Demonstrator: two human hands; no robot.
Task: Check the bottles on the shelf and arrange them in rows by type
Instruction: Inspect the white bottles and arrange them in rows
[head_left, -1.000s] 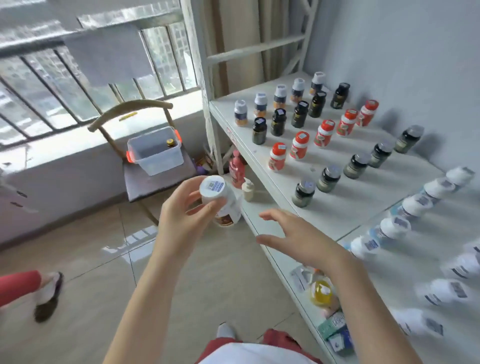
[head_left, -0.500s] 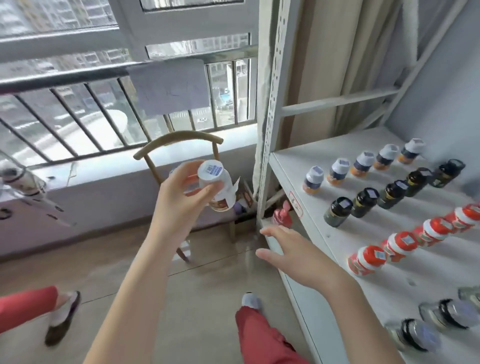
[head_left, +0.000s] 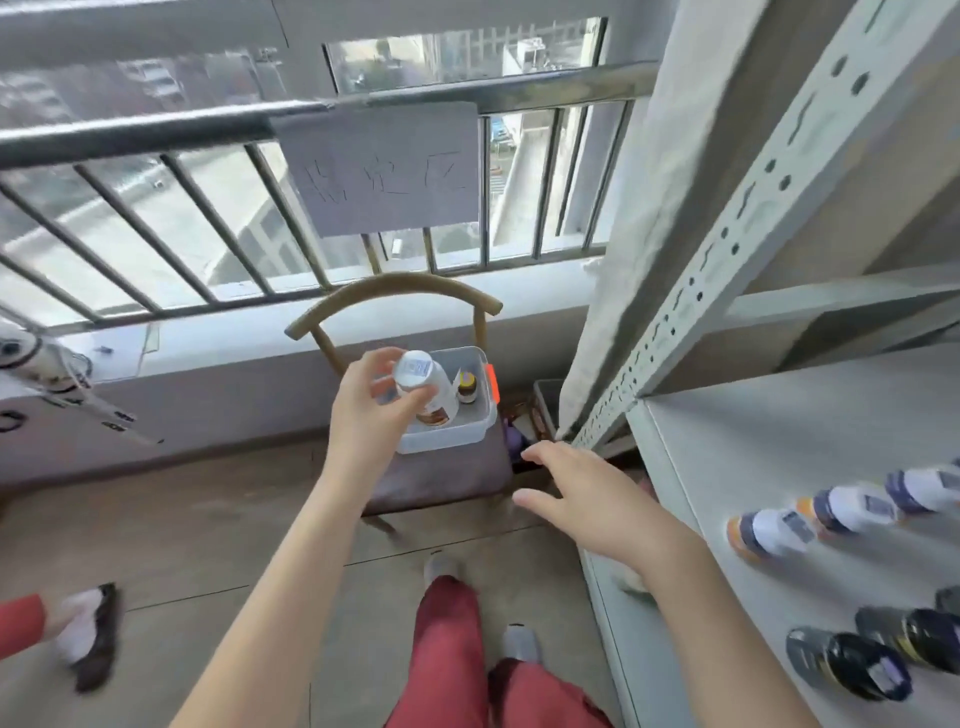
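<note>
Faint handwritten "指定区" on paper sheet (head_left: 382, 171) hung from window railing (head_left: 156, 132)

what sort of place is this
Probably a storage room in an upper-floor flat: a metal shelf with rows of bottles, a barred window over streets below, a chair holding a plastic bin.

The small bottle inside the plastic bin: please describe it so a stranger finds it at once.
Below the barred window, a chair carries a clear plastic bin. By the bin's right wall is a small brown bottle, shorter and darker than the white-capped bottle the left hand holds beside it.
</note>
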